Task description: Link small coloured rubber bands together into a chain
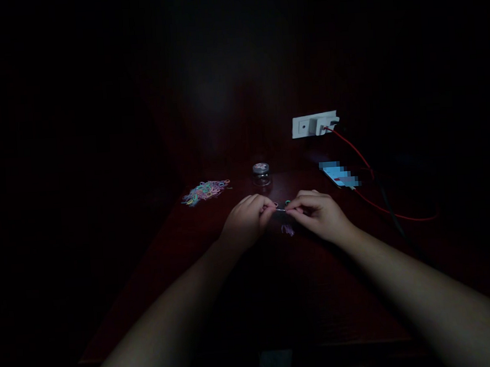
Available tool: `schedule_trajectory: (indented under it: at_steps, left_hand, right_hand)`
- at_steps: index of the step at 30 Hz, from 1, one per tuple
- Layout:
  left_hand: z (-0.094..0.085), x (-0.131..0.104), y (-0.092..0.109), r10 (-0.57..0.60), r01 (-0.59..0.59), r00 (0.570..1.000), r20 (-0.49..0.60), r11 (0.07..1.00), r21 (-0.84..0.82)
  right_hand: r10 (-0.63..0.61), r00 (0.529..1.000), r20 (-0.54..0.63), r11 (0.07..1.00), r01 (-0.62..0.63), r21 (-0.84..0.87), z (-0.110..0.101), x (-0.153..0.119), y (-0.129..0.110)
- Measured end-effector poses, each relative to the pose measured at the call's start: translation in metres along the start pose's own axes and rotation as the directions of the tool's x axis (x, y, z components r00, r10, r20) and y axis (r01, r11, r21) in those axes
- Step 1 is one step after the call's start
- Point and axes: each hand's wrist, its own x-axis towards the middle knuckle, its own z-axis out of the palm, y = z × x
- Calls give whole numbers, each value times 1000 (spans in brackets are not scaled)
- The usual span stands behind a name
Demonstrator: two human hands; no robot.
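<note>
A thin strand spans the gap between left hand and right hand, each grip pinching one end, over the dark desk. Purple bands lie near it; farther off are a jar, a colourful heap and a phone.

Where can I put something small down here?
The dim tabletop seems bare between the forearms, nearer the camera than the purple bands, and between the left forearm and colorful band pile. It's crowded around the left hand, right hand and lidded jar, and by the phone and red cable.
</note>
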Motion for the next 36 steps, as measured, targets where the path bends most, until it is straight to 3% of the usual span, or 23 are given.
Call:
schedule_trajectory:
  at_steps: [10, 17, 36]
  left_hand:
    - [-3, -5, 2, 123, -123, 992, 11, 992, 2]
    - [1, -4, -4, 176, -176, 983, -53, 984, 6]
    - [-2, -4, -1, 176, -178, 981, -82, 984, -25]
  right_hand:
    - [-1, 1000, -11, 1000, 1, 21, 3, 0, 0]
    - [10, 1000, -10, 999, -10, 54, 8, 0, 6]
    - [4, 1000, 16, 998, -5, 65, 9, 1, 9]
